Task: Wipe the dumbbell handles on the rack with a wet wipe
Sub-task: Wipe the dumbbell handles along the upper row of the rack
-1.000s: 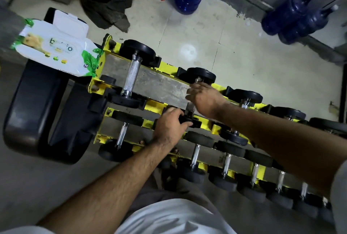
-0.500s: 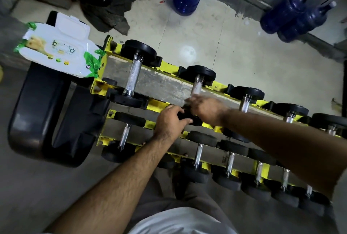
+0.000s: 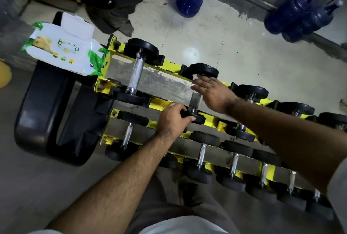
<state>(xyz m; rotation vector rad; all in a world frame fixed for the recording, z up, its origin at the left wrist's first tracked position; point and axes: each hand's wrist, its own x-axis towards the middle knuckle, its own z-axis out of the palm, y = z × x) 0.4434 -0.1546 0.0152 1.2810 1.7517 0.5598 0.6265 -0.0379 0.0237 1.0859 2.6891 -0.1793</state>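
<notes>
At the left end of the yellow rack point(image 3: 105, 68) lay the wet wipe pack point(image 3: 62, 49), lid flipped up, resting on a black moulded piece beside the frame. Next along the top tier sat the first dumbbell point(image 3: 136, 73), its knurled handle bare and untouched by either hand. The left hand point(image 3: 171, 121) gripped the near black head of the second dumbbell point(image 3: 203, 71), fingers curled over it, which should stop the bar rolling. Just right, the right hand point(image 3: 212, 91) lay over that dumbbell's handle near the far head, a scrap of white wet wipe point(image 3: 196, 77) showing at the fingertips; how far those fingers were curled round the bar could not be told. A good stroke would probably wrap the wipe round the knurling, run head to head, and turn the bar to reach the underside.
</notes>
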